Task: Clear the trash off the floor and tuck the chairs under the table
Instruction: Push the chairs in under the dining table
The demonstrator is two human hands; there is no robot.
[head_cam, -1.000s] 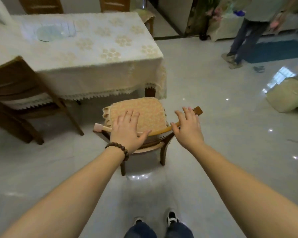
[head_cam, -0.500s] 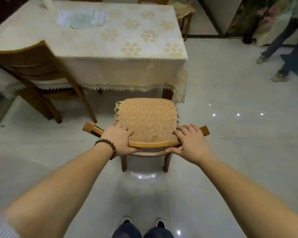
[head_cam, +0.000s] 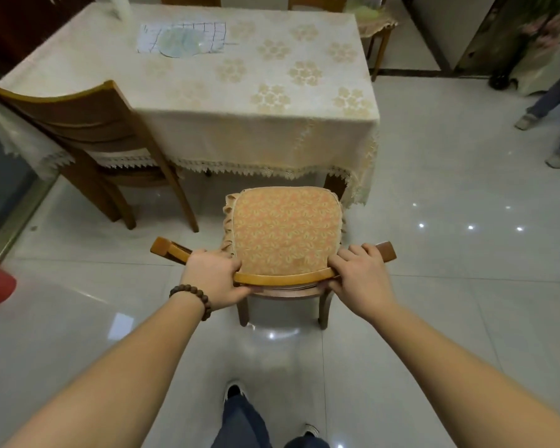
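Both hands gripping curved wooden top rail of chair [head_cam: 285, 279]: left hand [head_cam: 212, 279] wrapping fingers over left part, right hand [head_cam: 358, 279] clamping right part. Chair showing orange floral seat cushion [head_cam: 286, 231] with frilly edge, sitting on floor just near of table [head_cam: 207, 101], right end, front edge almost reaching lace tablecloth hem. Second chair [head_cam: 88, 137] standing far left, already tucked in.

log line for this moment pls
phase: tucking chair | left hand: grip on chair backrest | right hand: grip on backrest | cushioned seat: outside table edge
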